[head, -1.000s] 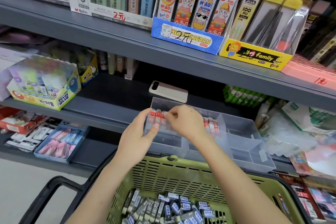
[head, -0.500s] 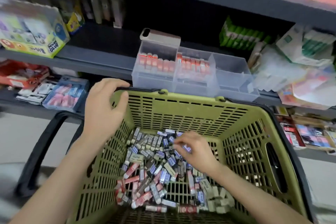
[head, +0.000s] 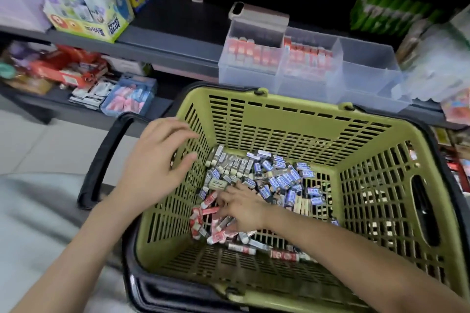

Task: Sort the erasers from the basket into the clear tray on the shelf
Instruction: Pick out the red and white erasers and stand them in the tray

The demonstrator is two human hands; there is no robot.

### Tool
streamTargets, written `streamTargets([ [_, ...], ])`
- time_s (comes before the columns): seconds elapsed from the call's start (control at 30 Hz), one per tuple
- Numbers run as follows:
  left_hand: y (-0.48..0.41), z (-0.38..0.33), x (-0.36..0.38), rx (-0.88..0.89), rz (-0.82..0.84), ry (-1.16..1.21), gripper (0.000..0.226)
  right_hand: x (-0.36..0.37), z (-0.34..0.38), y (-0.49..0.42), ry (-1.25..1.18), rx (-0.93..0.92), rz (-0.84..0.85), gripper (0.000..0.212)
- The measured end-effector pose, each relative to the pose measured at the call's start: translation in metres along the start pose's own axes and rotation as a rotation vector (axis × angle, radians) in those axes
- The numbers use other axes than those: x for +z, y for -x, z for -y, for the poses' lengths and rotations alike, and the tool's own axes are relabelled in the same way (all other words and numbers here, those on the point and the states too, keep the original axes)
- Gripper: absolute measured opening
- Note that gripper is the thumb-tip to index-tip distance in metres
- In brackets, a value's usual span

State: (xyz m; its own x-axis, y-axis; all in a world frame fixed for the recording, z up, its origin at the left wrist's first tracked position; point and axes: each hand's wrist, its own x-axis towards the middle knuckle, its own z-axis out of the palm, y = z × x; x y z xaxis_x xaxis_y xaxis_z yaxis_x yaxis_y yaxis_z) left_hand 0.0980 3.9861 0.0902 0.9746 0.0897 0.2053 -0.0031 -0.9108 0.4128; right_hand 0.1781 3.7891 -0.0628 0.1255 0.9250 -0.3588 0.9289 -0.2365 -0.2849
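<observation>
Now erasers [head: 279, 180] are rummaged in the basket [head: 279, 122].
Right hand [head: 241, 211] is sunk among them on the basket floor, fingers bent into the pile; whether one is pinched cannot be told. Left hand [head: 155, 168] is held over the left rim, fingers spread, nothing gripped. Farther back, red erasers [head: 251, 51] are lined up in two compartments of the clear tray [head: 368, 76] on the shelf [head: 165, 40].

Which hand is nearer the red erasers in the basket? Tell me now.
Right. The right hand is down in the basket, fingers among the red erasers. The left hand is apart from them, up by the basket's left rim.
</observation>
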Motion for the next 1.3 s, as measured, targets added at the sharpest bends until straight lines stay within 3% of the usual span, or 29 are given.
streamTargets([
  [0.1,0.001,0.002,0.0,-0.013,-0.003,0.019,0.043,-0.005,-0.013,0.004,-0.047,-0.008,-0.031,0.033],
  [0.23,0.002,0.003,0.002,-0.032,-0.021,0.029,0.034,0.001,-0.03,0.024,-0.003,-0.003,-0.08,0.032],
  [0.5,0.0,0.004,0.006,-0.05,-0.051,0.067,0.026,0.004,-0.065,0.069,0.144,0.189,-0.089,0.029],
  [0.63,-0.001,0.004,0.007,-0.056,-0.053,0.074,0.027,0.005,-0.04,0.055,-0.06,0.176,-0.243,0.047],
  [0.73,-0.001,0.003,0.007,-0.058,-0.054,0.079,0.027,0.012,-0.012,0.036,-0.121,0.009,-0.148,0.053],
  [0.87,-0.001,0.003,0.007,-0.054,-0.051,0.069,0.028,0.021,0.008,0.013,-0.071,-0.068,-0.054,0.056],
  [1.07,-0.001,0.003,0.005,-0.062,-0.05,0.1,0.027,0.014,0.019,-0.009,-0.04,-0.189,0.076,0.043],
  [1.17,-0.001,0.004,0.005,-0.067,-0.054,0.113,0.026,0.008,0.002,0.004,-0.019,-0.145,0.138,0.055],
  [1.3,0.0,0.005,0.006,-0.066,-0.061,0.122,0.026,0.002,-0.019,0.027,-0.066,0.063,0.305,0.068],
])
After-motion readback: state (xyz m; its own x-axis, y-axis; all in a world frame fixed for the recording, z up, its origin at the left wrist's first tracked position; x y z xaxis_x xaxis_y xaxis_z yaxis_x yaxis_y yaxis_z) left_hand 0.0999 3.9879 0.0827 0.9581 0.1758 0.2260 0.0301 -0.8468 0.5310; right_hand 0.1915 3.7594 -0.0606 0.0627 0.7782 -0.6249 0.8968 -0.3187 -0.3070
